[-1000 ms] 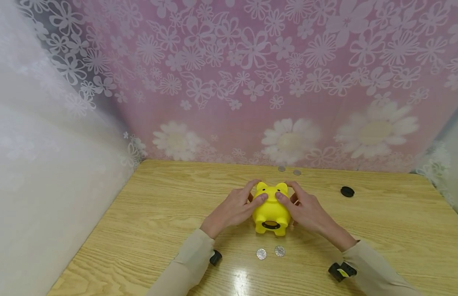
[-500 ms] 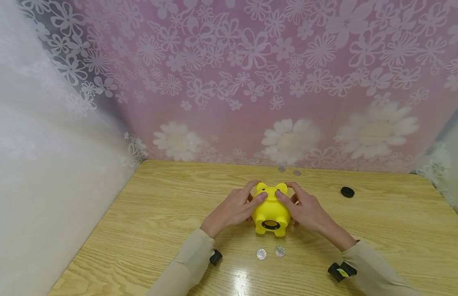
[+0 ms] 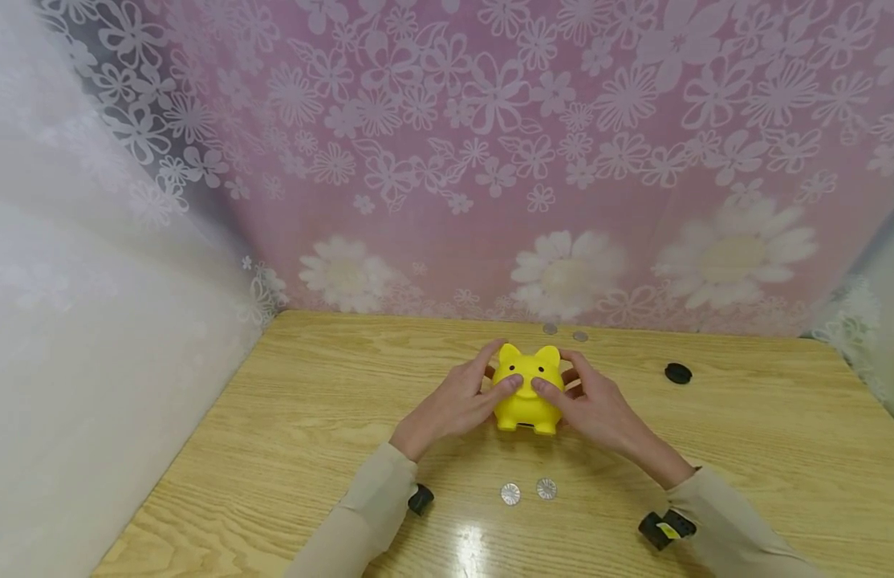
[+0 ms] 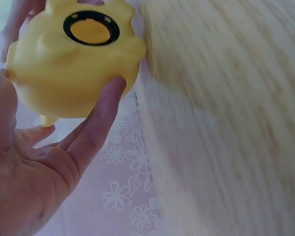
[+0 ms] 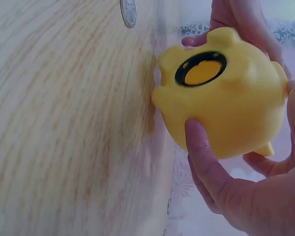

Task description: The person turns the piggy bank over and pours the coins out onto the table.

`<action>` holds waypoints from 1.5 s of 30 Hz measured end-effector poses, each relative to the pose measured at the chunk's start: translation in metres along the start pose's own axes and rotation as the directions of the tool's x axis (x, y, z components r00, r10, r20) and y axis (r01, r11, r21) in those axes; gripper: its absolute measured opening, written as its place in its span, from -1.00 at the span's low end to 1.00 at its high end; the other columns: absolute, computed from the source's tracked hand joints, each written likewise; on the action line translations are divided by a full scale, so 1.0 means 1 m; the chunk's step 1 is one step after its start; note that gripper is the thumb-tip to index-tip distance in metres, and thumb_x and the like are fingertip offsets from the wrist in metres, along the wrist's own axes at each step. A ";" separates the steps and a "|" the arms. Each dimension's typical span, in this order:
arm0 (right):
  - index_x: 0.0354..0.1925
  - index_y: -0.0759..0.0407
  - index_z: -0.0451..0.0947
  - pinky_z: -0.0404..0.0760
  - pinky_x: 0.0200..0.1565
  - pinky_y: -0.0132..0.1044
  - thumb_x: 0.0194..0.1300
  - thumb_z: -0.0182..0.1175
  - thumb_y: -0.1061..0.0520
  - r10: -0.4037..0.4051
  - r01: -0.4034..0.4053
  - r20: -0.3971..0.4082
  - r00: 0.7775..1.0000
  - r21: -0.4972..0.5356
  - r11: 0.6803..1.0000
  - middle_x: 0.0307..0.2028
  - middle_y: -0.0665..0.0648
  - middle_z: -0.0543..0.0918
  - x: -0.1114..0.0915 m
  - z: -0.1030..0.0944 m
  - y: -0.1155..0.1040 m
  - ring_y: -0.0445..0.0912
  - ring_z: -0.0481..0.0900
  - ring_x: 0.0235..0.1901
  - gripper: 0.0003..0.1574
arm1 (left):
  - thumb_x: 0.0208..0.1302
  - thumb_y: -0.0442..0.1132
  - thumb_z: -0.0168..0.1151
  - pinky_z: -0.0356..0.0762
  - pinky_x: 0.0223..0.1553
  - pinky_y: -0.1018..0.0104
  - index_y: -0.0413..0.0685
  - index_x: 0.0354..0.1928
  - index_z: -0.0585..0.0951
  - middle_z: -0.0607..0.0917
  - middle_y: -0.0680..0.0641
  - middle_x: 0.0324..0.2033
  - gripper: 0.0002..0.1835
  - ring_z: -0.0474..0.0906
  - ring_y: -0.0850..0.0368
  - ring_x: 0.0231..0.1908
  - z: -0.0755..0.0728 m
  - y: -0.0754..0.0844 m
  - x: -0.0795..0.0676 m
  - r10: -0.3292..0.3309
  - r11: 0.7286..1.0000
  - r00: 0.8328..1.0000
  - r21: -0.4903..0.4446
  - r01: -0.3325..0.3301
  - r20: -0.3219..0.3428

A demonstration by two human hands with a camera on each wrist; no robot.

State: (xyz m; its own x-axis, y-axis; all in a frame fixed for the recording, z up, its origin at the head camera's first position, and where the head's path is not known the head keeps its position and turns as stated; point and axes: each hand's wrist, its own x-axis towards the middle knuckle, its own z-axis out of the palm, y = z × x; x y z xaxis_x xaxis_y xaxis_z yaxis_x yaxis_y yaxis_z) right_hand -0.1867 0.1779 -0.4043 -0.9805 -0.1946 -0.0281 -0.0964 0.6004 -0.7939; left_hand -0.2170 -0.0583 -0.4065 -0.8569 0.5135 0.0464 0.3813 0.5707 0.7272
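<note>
Both hands hold a yellow piggy bank (image 3: 528, 413) by its sides, its face toward the head camera. My left hand (image 3: 453, 401) has its thumb on the snout and fingers round the side; my right hand (image 3: 600, 408) mirrors it. In the left wrist view, a black ring (image 4: 68, 25) frames an uncovered hole in the belly. The right wrist view shows the bank (image 5: 246, 110) tilted near the tabletop; whether its feet touch the wood I cannot tell. Two silver coins, one on the left (image 3: 510, 494) and one on the right (image 3: 546, 489), lie in front of it.
At the table's far edge lie two more coins, a left one (image 3: 550, 328) and a right one (image 3: 580, 336). A round black cap (image 3: 678, 373) rests on the wooden table (image 3: 310, 409) to the right. A flowered pink curtain (image 3: 447, 201) hangs behind.
The piggy bank has tipped in my hands: its face has come upright and its belly hole has turned down, nearly out of the head view. The coins and cap have stayed put.
</note>
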 end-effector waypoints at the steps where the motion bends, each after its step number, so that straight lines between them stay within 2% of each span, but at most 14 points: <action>1: 0.56 0.11 0.08 0.75 -0.27 -0.19 0.44 0.17 -0.35 -0.004 0.004 0.000 1.000 0.015 1.000 0.14 0.36 0.56 0.000 0.000 0.000 0.04 0.63 -0.07 0.01 | 0.44 0.48 -0.15 0.65 -0.07 0.30 0.35 0.62 0.04 0.61 -0.14 0.22 -0.17 0.66 0.14 -0.06 0.000 0.000 0.000 0.004 1.000 1.000 -0.004 -0.004 -0.001; 8: 0.55 0.16 0.12 0.74 -0.07 -0.03 0.38 0.26 -0.33 -0.062 0.060 -0.066 0.996 -0.033 0.998 0.29 0.37 0.47 0.000 -0.001 0.001 0.21 0.60 0.11 0.06 | 0.44 0.39 0.01 0.66 -0.07 0.35 0.46 0.61 0.00 0.49 -0.16 0.36 -0.19 0.69 0.17 -0.11 -0.002 0.000 0.001 0.047 0.997 0.999 -0.063 -0.048 -0.015; 12: 0.53 0.13 0.16 0.75 0.00 0.04 0.33 0.38 -0.18 -0.131 0.134 -0.099 0.986 0.021 0.991 0.36 0.34 0.38 -0.002 -0.001 0.003 0.31 0.52 0.23 0.02 | 0.39 0.27 0.21 0.69 -0.06 0.35 0.61 0.56 0.04 0.39 -0.09 0.43 -0.19 0.71 0.12 -0.06 -0.002 0.000 -0.001 0.059 0.989 0.998 -0.131 -0.063 -0.038; 14: 0.51 0.09 0.20 0.73 0.04 0.09 0.29 0.44 -0.05 -0.189 0.197 -0.122 0.974 0.062 0.978 0.38 0.30 0.34 -0.002 0.000 0.005 0.31 0.47 0.27 -0.02 | 0.33 0.15 0.33 0.70 0.00 0.30 0.65 0.53 0.08 0.32 -0.04 0.46 -0.16 0.69 0.05 0.02 -0.002 0.000 -0.003 0.065 0.981 0.997 -0.181 -0.074 -0.050; 16: 0.46 0.08 0.27 0.70 0.06 0.15 0.22 0.50 0.10 -0.293 0.307 -0.161 0.943 0.071 0.949 0.38 0.28 0.32 -0.001 0.001 0.007 0.29 0.44 0.29 -0.05 | 0.28 0.00 0.42 0.69 0.09 0.24 0.58 0.50 0.13 0.24 0.00 0.47 -0.13 0.63 -0.06 0.14 -0.002 0.000 -0.004 0.099 0.970 0.993 -0.215 -0.112 -0.071; 17: 0.43 0.10 0.31 0.67 0.06 0.18 0.17 0.53 0.17 -0.363 0.379 -0.185 0.913 0.058 0.924 0.38 0.29 0.31 -0.001 0.001 0.008 0.29 0.42 0.30 -0.05 | 0.25 -0.08 0.44 0.67 0.14 0.21 0.51 0.48 0.15 0.20 0.00 0.48 -0.12 0.58 -0.11 0.21 -0.001 0.000 -0.004 0.127 0.965 0.988 -0.221 -0.143 -0.085; 19: 0.37 0.16 0.38 0.65 0.11 0.14 0.10 0.56 0.21 -0.515 0.528 -0.228 0.826 -0.008 0.849 0.38 0.32 0.30 0.001 0.001 0.010 0.28 0.40 0.31 -0.08 | 0.19 -0.21 0.47 0.64 0.20 0.14 0.35 0.42 0.20 0.12 -0.02 0.50 -0.15 0.46 -0.16 0.33 -0.001 0.000 -0.004 0.201 0.954 0.972 -0.201 -0.222 -0.120; 22: 0.27 0.27 0.46 0.55 0.31 -0.21 0.17 0.52 0.01 -0.722 0.702 -0.265 0.640 -0.180 0.689 0.35 0.44 0.31 0.006 -0.001 0.013 0.27 0.38 0.33 -0.21 | 0.12 -0.36 0.48 0.62 0.23 0.06 0.11 0.27 0.24 0.04 -0.12 0.49 -0.23 0.32 -0.18 0.43 -0.001 -0.001 -0.003 0.332 0.927 0.925 -0.116 -0.356 -0.183; 24: 0.23 0.29 0.49 0.41 0.39 -0.43 0.26 0.40 -0.15 -0.804 0.758 -0.269 0.530 -0.274 0.592 0.32 0.51 0.33 0.008 -0.001 0.013 0.23 0.36 0.35 -0.24 | 0.07 -0.42 0.48 0.62 0.21 0.01 0.03 0.18 0.24 0.01 -0.19 0.48 -0.26 0.28 -0.18 0.44 0.000 -0.001 -0.003 0.400 0.906 0.890 -0.053 -0.420 -0.220; 26: 0.20 0.31 0.49 0.31 0.42 -0.49 0.35 0.29 -0.23 -0.850 0.787 -0.266 0.454 -0.328 0.523 0.30 0.56 0.32 0.010 -0.001 0.013 0.20 0.33 0.37 -0.25 | 0.02 -0.46 0.49 0.64 0.18 0.01 -0.01 0.13 0.24 0.01 -0.27 0.46 -0.27 0.31 -0.21 0.42 0.001 0.000 -0.002 0.452 0.884 0.856 0.002 -0.467 -0.251; 28: 0.19 0.33 0.49 0.31 0.43 -0.42 0.39 0.25 -0.20 -0.876 0.808 -0.260 0.406 -0.345 0.477 0.29 0.60 0.30 0.011 -0.001 0.013 0.17 0.31 0.42 -0.30 | -0.01 -0.47 0.51 0.67 0.14 0.08 -0.01 0.09 0.24 0.03 -0.31 0.45 -0.28 0.37 -0.21 0.37 0.002 0.000 -0.002 0.493 0.866 0.826 0.064 -0.496 -0.275; 33: 0.15 0.36 0.48 0.32 0.43 -0.26 0.44 0.22 -0.13 -0.898 0.826 -0.240 0.368 -0.360 0.435 0.30 0.61 0.24 0.010 0.000 0.014 0.10 0.22 0.52 -0.38 | -0.02 -0.44 0.54 0.68 0.01 0.19 0.00 0.03 0.25 0.04 -0.30 0.46 -0.29 0.44 -0.25 0.32 0.002 0.001 -0.003 0.547 0.837 0.782 0.193 -0.511 -0.298; 38: 0.14 0.35 0.48 0.31 0.44 -0.20 0.46 0.20 -0.11 -0.909 0.823 -0.227 0.349 -0.390 0.413 0.29 0.61 0.23 0.010 0.000 0.013 0.11 0.21 0.53 -0.41 | -0.02 -0.43 0.55 0.66 0.01 0.19 0.00 0.01 0.25 0.04 -0.31 0.46 -0.31 0.40 -0.28 0.36 0.002 0.001 -0.003 0.566 0.824 0.765 0.233 -0.517 -0.307; 45: 0.15 0.34 0.48 0.31 0.43 -0.22 0.46 0.20 -0.14 -0.916 0.811 -0.216 0.337 -0.428 0.399 0.30 0.61 0.25 0.010 -0.001 0.015 0.17 0.27 0.48 -0.39 | -0.02 -0.41 0.54 0.60 0.26 0.10 -0.02 0.00 0.25 0.05 -0.37 0.44 -0.32 0.36 -0.29 0.40 0.003 0.001 -0.001 0.594 0.804 0.742 0.262 -0.534 -0.311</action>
State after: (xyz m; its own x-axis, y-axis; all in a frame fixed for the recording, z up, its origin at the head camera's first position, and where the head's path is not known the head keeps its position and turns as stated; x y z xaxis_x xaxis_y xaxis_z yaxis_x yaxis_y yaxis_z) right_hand -0.1978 0.1863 -0.4161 -0.2795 -0.4484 0.8490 -0.9068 0.4140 -0.0798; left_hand -0.2145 -0.0569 -0.4080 -0.5167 0.5211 0.6793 0.8552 0.3525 0.3800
